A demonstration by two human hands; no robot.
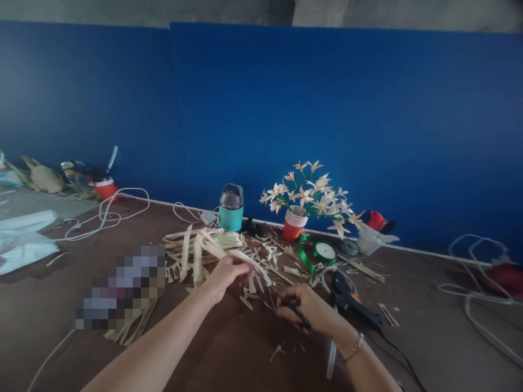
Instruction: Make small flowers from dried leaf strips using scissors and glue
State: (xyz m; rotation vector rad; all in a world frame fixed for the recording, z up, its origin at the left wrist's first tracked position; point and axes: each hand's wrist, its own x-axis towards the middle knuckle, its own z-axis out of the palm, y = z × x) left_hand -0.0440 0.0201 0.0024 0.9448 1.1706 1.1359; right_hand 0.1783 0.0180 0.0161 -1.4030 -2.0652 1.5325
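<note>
My left hand [226, 275] is closed on a pale dried leaf strip [249, 262] that runs out to the right over the brown table [229, 348]. My right hand [308, 310] is closed around black-handled scissors [295, 311], their tip pointing toward the strip. A heap of pale dried leaves [202, 245] and cut scraps lies just beyond both hands.
A teal flask [231, 207] stands behind the heap. A red cup [295, 223] holds handmade pale flowers [310, 196]. Green ribbon roll [322, 251], black glue gun [347, 299], white cables [104, 215] and a blue wall [327, 120] lie beyond. A blurred patch sits at left.
</note>
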